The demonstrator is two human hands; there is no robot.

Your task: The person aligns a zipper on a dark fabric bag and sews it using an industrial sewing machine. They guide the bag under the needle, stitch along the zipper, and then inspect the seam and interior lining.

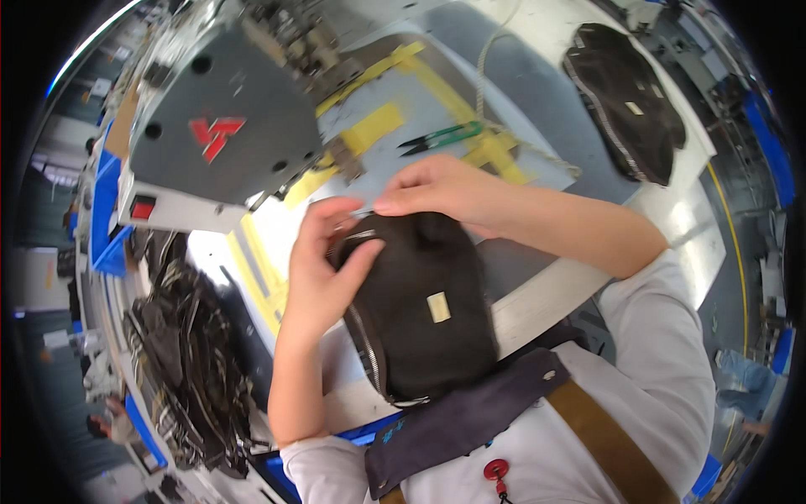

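A dark zippered pouch [424, 336] with a small pale label hangs over the table's front edge, close to my body. A metal zipper curves down its left side. My left hand [323, 260] grips the pouch's upper left corner between thumb and fingers. At the pouch's top edge, my right hand [432, 193] pinches with thumb and forefinger, close to the left fingertips. Whatever small part lies between the fingertips is too blurred to make out. Just beyond the right hand, green-handled thread snips [442, 138] lie on the work surface.
A grey sewing machine head [227, 126] stands at the left, its presser area [344, 160] near my hands. Yellow tape [369, 126] marks the machine bed. Another dark pouch [630, 101] lies at the far right. Several dark pieces [189, 353] are heaped at left. A pale cord [480, 76] crosses the table.
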